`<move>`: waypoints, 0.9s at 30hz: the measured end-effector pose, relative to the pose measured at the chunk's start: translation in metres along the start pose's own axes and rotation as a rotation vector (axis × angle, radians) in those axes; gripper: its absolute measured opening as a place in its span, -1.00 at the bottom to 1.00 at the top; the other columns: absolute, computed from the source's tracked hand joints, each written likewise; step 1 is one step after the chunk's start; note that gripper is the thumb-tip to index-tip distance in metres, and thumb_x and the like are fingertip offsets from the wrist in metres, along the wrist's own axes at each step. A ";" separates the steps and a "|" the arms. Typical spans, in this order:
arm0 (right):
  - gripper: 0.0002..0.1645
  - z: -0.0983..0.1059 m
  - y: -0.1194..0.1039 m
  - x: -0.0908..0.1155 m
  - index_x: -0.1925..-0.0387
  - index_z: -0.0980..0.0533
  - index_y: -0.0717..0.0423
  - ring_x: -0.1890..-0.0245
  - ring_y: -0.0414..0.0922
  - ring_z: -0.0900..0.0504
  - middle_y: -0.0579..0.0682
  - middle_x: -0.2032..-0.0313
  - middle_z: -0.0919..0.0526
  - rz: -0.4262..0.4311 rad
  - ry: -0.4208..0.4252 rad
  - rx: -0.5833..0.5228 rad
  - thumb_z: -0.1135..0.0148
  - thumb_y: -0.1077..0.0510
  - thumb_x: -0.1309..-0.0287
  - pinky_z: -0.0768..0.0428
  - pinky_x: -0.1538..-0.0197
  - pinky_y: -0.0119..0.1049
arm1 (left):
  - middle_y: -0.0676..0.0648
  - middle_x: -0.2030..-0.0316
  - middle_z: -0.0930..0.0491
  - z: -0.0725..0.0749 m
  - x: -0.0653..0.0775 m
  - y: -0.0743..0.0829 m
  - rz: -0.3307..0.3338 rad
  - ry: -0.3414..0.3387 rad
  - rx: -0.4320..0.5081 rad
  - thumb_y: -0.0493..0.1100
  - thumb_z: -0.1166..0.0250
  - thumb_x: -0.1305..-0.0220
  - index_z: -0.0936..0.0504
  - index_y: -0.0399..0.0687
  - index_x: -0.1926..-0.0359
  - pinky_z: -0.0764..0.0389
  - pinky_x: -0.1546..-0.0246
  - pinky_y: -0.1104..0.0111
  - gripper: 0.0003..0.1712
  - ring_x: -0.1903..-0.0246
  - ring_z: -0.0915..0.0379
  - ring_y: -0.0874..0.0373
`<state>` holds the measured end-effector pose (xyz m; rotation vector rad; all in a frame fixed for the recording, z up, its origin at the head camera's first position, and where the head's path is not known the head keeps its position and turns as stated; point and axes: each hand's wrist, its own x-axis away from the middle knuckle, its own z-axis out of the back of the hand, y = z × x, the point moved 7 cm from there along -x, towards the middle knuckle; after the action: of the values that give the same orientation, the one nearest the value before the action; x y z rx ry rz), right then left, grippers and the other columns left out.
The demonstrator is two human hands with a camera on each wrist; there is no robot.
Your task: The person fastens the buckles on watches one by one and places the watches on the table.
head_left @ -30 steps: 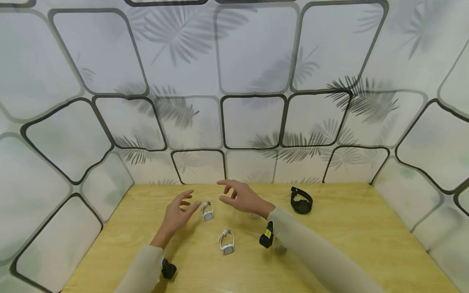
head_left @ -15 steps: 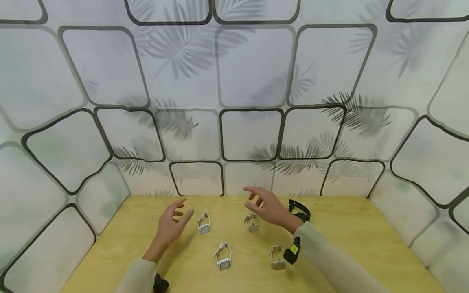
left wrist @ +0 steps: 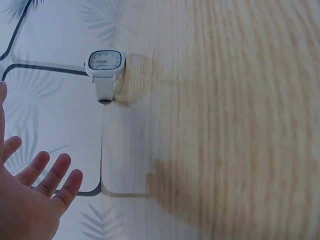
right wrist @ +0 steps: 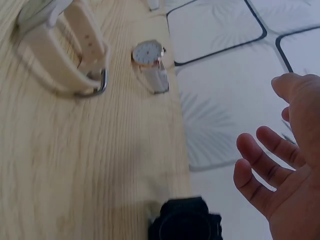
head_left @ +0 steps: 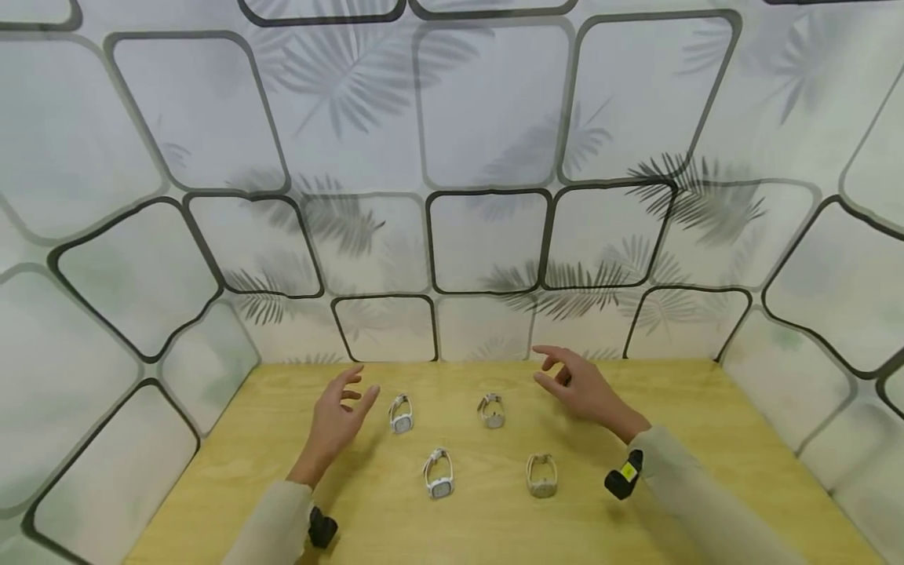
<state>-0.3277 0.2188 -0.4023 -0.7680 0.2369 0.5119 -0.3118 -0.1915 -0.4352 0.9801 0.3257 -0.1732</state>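
Observation:
My left hand [head_left: 335,424] hovers over the left part of the table, fingers loosely bent and holding nothing. Just right of it stands a white watch [head_left: 402,424] with a squarish dial, also seen in the left wrist view as a white watch [left wrist: 105,61]. A second white watch [head_left: 441,488] is nearer the front. Two cream-strapped watches [head_left: 493,420] [head_left: 543,488] stand right of these. My right hand [head_left: 586,392] hangs in the air beyond them, fingers relaxed, nothing held. It hides the black watch [right wrist: 185,222] in the head view; the right wrist view shows that watch below the fingers.
The light wooden table [head_left: 381,526] ends at a patterned backdrop [head_left: 487,235], which rises behind and on both sides. Black wrist cameras [head_left: 322,527] are strapped on both sleeves [head_left: 692,494].
My right hand has moved right, uncovering the two cream watches and covering the black one from the head view. My left hand has stayed nearly in place. The head view has tilted slightly.

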 end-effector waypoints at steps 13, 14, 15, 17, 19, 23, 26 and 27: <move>-0.37 0.036 0.033 0.020 -0.45 -0.37 0.06 0.32 -0.10 -0.64 0.05 0.06 -0.63 -0.089 0.030 0.064 -0.25 0.00 -0.47 -0.55 0.45 -0.26 | -0.30 -0.25 -0.48 -0.012 -0.014 0.010 -0.014 -0.021 0.046 0.06 -0.33 -0.45 -0.39 -0.01 -0.47 -0.65 0.10 0.07 -0.32 0.05 -0.61 -0.14; -0.37 0.037 0.036 0.022 -0.46 -0.37 0.06 0.31 -0.10 -0.64 0.06 0.05 -0.62 -0.101 0.029 0.065 -0.25 -0.01 -0.47 -0.55 0.45 -0.26 | -0.29 -0.25 -0.48 -0.014 -0.015 0.012 -0.020 -0.021 0.051 0.05 -0.34 -0.44 -0.40 -0.02 -0.46 -0.65 0.11 0.08 -0.32 0.06 -0.61 -0.14; -0.36 0.038 0.038 0.023 -0.46 -0.36 0.06 0.30 -0.09 -0.63 0.07 0.04 -0.62 -0.112 0.027 0.065 -0.24 -0.02 -0.47 -0.55 0.45 -0.25 | -0.29 -0.24 -0.48 -0.015 -0.015 0.014 -0.022 -0.024 0.060 0.04 -0.35 -0.44 -0.40 -0.02 -0.46 -0.65 0.12 0.09 -0.33 0.06 -0.61 -0.14; -0.34 0.040 0.042 0.027 -0.48 -0.34 0.06 0.27 -0.07 -0.62 0.10 0.02 -0.61 -0.134 0.027 0.070 -0.23 -0.05 -0.48 -0.56 0.42 -0.23 | -0.27 -0.24 -0.49 -0.019 -0.016 0.020 -0.029 -0.026 0.073 0.02 -0.36 -0.43 -0.41 -0.02 -0.45 -0.65 0.14 0.11 -0.33 0.08 -0.61 -0.13; -0.32 0.042 0.046 0.031 -0.49 -0.33 0.06 0.24 -0.04 -0.62 0.15 -0.02 -0.59 -0.159 0.030 0.076 -0.23 -0.06 -0.47 -0.57 0.38 -0.20 | -0.26 -0.24 -0.49 -0.026 -0.016 0.026 -0.036 -0.036 0.084 0.01 -0.36 -0.42 -0.41 -0.01 -0.46 -0.66 0.14 0.12 -0.33 0.09 -0.62 -0.13; -0.28 0.046 0.049 0.038 -0.51 -0.29 0.10 0.19 0.04 -0.63 0.28 -0.11 -0.53 -0.204 0.033 0.066 -0.25 -0.03 -0.47 -0.59 0.32 -0.15 | -0.24 -0.24 -0.48 -0.041 -0.017 0.037 -0.041 -0.063 0.115 0.01 -0.38 -0.42 -0.40 0.03 -0.47 -0.68 0.18 0.15 -0.32 0.10 -0.63 -0.10; -0.26 0.046 0.053 0.045 -0.51 -0.27 0.14 0.19 0.06 -0.64 0.34 -0.15 -0.50 -0.232 0.027 0.055 -0.23 -0.04 -0.47 -0.61 0.32 -0.16 | -0.23 -0.23 -0.50 -0.052 -0.017 0.046 -0.050 -0.080 0.130 -0.01 -0.39 -0.40 -0.41 0.04 -0.46 -0.69 0.22 0.21 -0.32 0.12 -0.63 -0.08; -0.25 0.045 0.054 0.047 -0.52 -0.26 0.16 0.20 0.07 -0.64 0.36 -0.16 -0.49 -0.241 0.023 0.051 -0.23 -0.05 -0.47 -0.62 0.33 -0.16 | -0.23 -0.23 -0.50 -0.056 -0.016 0.050 -0.053 -0.085 0.134 -0.02 -0.40 -0.40 -0.41 0.04 -0.46 -0.69 0.25 0.23 -0.32 0.13 -0.63 -0.08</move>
<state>-0.3154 0.3004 -0.4214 -0.7413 0.1756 0.2685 -0.3236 -0.1173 -0.4192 1.0941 0.2653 -0.2872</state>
